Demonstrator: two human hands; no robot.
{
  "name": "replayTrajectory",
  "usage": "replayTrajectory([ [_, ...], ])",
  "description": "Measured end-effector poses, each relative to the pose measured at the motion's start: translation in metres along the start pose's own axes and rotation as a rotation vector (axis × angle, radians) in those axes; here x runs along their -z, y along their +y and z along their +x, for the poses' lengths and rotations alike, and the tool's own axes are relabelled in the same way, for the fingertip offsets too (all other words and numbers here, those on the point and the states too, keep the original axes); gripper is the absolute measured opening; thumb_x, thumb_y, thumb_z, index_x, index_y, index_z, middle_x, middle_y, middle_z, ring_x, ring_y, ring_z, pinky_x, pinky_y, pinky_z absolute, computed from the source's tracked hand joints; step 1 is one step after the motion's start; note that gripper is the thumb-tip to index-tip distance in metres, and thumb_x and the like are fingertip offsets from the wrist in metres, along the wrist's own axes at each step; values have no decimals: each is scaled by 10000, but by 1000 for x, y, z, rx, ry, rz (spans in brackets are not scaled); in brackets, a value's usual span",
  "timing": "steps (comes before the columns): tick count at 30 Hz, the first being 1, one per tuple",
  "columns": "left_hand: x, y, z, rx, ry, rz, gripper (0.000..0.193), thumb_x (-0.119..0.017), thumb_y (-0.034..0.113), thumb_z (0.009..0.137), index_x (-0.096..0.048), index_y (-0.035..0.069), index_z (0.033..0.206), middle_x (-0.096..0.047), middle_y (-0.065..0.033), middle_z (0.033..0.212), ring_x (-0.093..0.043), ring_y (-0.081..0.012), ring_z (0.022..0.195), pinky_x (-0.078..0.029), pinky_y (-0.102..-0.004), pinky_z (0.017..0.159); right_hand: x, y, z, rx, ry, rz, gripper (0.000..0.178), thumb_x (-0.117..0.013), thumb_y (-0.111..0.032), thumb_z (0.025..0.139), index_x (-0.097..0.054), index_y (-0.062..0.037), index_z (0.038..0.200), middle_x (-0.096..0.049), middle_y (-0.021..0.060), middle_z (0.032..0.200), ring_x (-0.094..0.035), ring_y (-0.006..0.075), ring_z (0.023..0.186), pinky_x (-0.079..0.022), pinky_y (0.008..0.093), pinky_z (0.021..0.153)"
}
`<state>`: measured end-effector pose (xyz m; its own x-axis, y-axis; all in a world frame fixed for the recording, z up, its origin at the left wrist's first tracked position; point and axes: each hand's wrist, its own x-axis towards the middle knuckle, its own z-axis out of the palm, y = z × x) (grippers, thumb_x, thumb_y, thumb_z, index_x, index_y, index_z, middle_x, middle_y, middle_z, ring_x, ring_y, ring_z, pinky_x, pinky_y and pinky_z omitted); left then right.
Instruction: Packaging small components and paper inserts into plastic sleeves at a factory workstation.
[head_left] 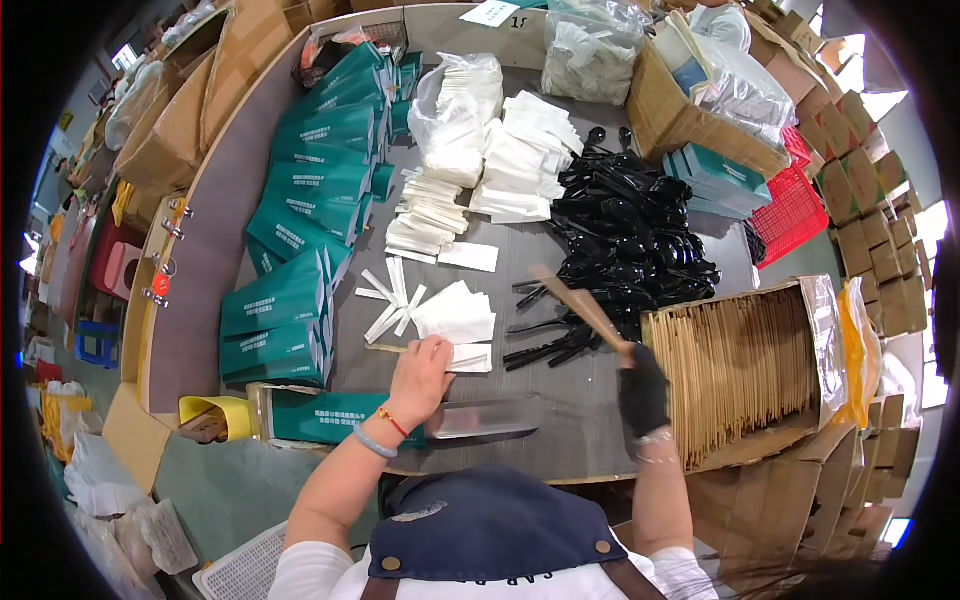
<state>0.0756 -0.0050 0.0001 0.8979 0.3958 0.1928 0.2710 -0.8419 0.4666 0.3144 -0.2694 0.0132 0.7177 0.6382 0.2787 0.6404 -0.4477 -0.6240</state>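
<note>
The grey desk (pixel 585 440) is flanked on its left by green packs (pixel 305 190). Beside the carton (pixel 780 450), a brown strip (pixel 585 308) is grasped by the gloved right hand (pixel 643 392). A white packet (pixel 474 358) is met by the left hand's (pixel 422 378) fingertips; whether it is pinched cannot be told.

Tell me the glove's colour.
The glove is black; it shows best in the head view.

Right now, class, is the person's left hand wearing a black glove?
No, the left hand is ungloved; the black glove is on the right hand.
</note>
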Motion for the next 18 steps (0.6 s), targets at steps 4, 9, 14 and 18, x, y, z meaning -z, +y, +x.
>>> replayTrajectory([
  [4, 6, -4, 3, 133, -119, -43, 441, -804, 92, 633, -578, 40, 1009, -540, -119, 1085, -515, -336, 997, -446, -417, 877, -41, -46, 46, 94, -341, -26, 228, -699, -175, 792, -645, -140, 1011, -642, 64, 877, -626, 297, 814, -499, 409, 698],
  [9, 7, -8, 6, 148, -25, -112, 458, -823, 114, 625, -592, 45, 1015, -538, -113, 1053, -511, -337, 962, -449, -405, 856, -48, -51, 65, 85, -466, -145, 245, -725, -263, 768, -672, -148, 978, -639, 63, 866, -634, 272, 823, -504, 391, 701],
  [14, 6, -12, 5, 174, -67, -84, 426, -825, 122, 625, -617, 65, 993, -546, -94, 1043, -520, -319, 943, -450, -406, 838, -71, -47, 89, 153, -483, -344, 176, -706, -269, 770, -686, -163, 908, -623, 57, 819, -632, 264, 805, -495, 398, 674],
  [18, 7, -8, 5, 72, -19, 7, 380, -819, 141, 622, -641, 105, 955, -571, -51, 989, -541, -275, 909, -447, -393, 793, -78, -30, 88, 187, -534, -412, 157, -705, -241, 766, -688, -166, 903, -620, 55, 811, -626, 268, 791, -491, 401, 665],
])
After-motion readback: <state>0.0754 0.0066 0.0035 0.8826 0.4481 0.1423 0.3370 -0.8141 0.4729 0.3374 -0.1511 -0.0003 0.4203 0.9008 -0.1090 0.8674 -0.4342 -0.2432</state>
